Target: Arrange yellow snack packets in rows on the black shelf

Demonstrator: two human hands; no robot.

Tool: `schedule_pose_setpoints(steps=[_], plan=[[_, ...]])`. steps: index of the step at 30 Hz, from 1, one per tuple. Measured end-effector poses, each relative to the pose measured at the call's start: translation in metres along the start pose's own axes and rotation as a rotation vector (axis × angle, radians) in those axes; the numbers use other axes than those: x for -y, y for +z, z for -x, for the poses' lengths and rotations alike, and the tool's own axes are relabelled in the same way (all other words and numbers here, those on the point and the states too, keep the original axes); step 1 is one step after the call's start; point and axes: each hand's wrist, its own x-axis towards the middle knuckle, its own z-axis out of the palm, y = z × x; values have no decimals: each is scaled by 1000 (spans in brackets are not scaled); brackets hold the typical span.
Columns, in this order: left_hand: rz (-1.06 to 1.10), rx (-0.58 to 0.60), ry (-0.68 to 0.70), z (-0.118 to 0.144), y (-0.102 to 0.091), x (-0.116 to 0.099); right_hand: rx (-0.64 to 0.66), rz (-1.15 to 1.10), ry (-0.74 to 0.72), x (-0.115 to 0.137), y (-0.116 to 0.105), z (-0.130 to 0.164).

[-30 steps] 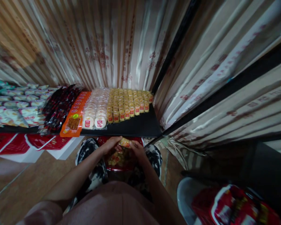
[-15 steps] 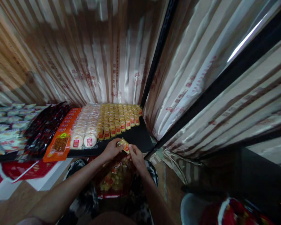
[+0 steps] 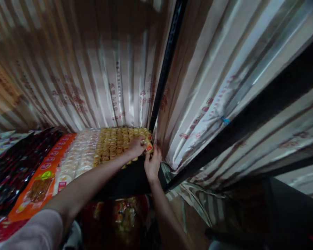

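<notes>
Near the right back corner of the shelf [image 3: 131, 178], the yellow packet [image 3: 149, 147] looks light, slick and perhaps crushable, best taken gently by its sides. The left hand [image 3: 137, 147] pinches its left end; the right hand [image 3: 153, 166] grips it narrowly, thumb and fingers around its near end.

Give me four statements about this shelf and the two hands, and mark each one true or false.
1. The left hand and right hand are both on one small yellow packet. True.
2. Pale packs lie on the shelf between the orange bag and the rows of yellow packets. True.
3. The shelf is white. False: it is black.
4. The orange bag lies right of the rows of yellow packets. False: it lies left of them.
</notes>
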Motion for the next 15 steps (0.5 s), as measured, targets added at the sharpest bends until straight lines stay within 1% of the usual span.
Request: schedule_pose_setpoints(steps=[3,7,11,15], plan=[[-62,-1,53,-26,5,-10,-62,69,-31,-5,8,-14],[-189,13,94,-53,13,-15,-24,11,-88,-15,16,-26],[-336,25,121,-72,27,-10,12,-49,-115,-30,25,-35],[-472,52,173,-84,42,0,31,-97,-60,-45,36,-42]])
